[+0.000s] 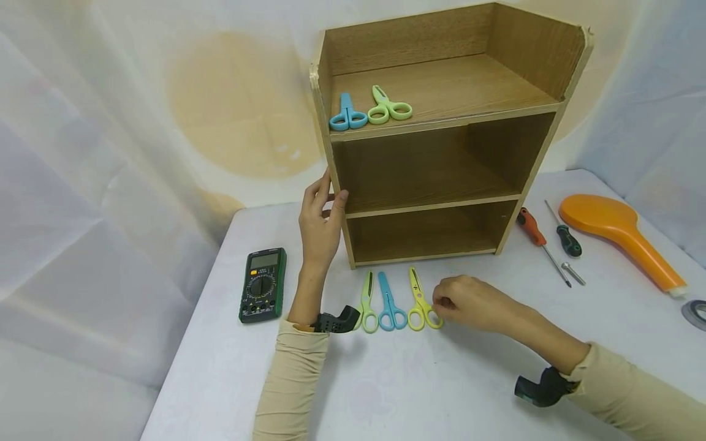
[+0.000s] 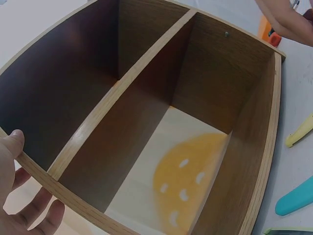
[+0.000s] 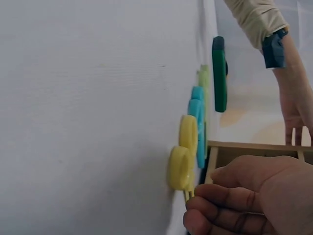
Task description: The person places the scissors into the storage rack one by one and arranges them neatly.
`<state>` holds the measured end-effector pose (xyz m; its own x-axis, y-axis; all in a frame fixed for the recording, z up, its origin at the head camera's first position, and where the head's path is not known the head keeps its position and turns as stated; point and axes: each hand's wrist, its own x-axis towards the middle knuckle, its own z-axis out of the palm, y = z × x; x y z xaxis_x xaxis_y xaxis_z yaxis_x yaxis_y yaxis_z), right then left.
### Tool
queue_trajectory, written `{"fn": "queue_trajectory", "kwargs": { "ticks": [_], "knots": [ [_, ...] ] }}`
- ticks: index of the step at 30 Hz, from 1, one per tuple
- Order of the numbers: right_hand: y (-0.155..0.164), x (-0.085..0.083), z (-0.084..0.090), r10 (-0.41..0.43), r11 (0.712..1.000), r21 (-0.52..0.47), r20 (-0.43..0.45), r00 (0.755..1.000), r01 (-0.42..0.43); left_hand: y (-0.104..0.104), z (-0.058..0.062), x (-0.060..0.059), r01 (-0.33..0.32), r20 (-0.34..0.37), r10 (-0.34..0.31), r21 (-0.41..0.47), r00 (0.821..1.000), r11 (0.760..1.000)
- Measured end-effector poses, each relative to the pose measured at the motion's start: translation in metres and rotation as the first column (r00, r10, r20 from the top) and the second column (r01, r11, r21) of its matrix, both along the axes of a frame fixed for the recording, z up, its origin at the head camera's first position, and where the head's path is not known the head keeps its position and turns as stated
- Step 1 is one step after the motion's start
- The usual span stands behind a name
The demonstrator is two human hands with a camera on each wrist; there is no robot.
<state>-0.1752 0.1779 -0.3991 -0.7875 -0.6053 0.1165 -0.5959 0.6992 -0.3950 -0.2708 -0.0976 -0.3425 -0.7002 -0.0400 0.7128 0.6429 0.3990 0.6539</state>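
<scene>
My left hand [image 1: 322, 223] grips the left side panel of a small wooden shelf unit [image 1: 432, 206], its thumb [image 2: 13, 142] over the front edge and the other fingers along the outside. On the table in front of the unit, green scissors [image 1: 368, 306], blue scissors [image 1: 390, 306] and yellow scissors [image 1: 420, 303] lie in a row, blades towards the unit. Beside the yellow handles is my right hand [image 1: 469, 302], fingers loosely curled with nothing seen in them. Blue scissors [image 1: 346, 114] and light green scissors [image 1: 388, 108] rest on the unit's top shelf, at the left.
A multimeter [image 1: 263, 285] lies left of the left forearm. Right of the unit are a red-handled screwdriver [image 1: 531, 226], a dark-handled screwdriver [image 1: 568, 240], a bolt [image 1: 573, 273], an orange paddle-shaped object [image 1: 601, 215] and a grey tape roll [image 1: 696, 313]. Curtain-like cloth hangs around the table.
</scene>
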Motion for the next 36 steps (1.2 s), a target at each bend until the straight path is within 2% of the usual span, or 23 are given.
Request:
{"fn": "queue_trajectory", "kwargs": {
  "ticks": [10,15,27,36],
  "knots": [
    [-0.001,-0.002,-0.011,-0.076,0.995,0.070,0.037,0.996,0.074,-0.001,0.000,-0.001,-0.001,-0.002,0.001,0.002,1.000,1.000],
    [-0.005,-0.004,-0.013,-0.110,0.992,0.068,0.056,0.992,0.106,-0.001,0.002,-0.001,-0.002,0.004,0.002,-0.003,1.000,1.000],
    [0.002,-0.004,-0.018,-0.123,0.992,0.041,0.016,0.992,0.122,-0.001,-0.003,-0.001,-0.002,0.016,0.003,-0.016,1.000,1.000],
    [0.014,0.002,-0.004,-0.079,0.995,-0.051,0.099,0.992,0.085,-0.001,-0.002,-0.001,-0.007,0.020,0.008,-0.017,1.000,1.000]
  ]
}}
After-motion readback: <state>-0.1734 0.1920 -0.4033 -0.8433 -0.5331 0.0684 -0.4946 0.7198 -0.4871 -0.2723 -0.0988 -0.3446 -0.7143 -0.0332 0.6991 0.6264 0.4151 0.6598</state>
